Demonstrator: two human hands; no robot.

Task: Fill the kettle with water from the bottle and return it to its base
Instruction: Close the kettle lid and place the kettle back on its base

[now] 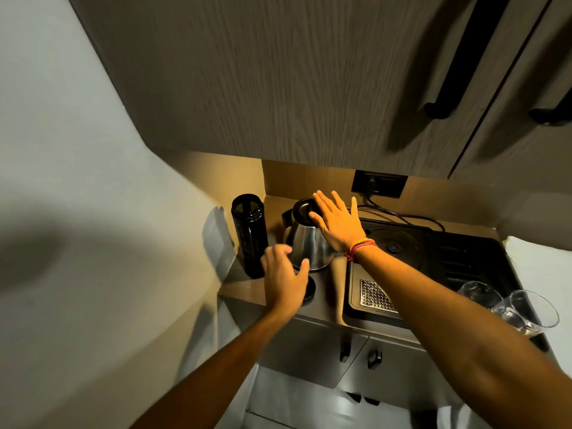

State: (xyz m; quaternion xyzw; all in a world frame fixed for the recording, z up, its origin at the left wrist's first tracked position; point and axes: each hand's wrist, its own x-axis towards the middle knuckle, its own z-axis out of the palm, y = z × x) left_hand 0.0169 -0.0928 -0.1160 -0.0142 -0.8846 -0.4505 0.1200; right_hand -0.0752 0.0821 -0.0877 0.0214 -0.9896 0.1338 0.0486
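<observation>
I see the kettle (309, 243) at mid-frame on the counter (328, 292), the bottle (250, 235) standing just left of it. My left hand (284, 278) sits below the kettle, over a round cap (309, 289). My right hand (337, 224) lies over the kettle's top. The sink (433, 267) fills the right, two glasses (510, 305) at its lower right edge.

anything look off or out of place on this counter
Nothing spilled or damaged. The one loose item is a black cap lying on the counter beside the uncapped black bottle, partly under the left hand. The kettle stands upright.
</observation>
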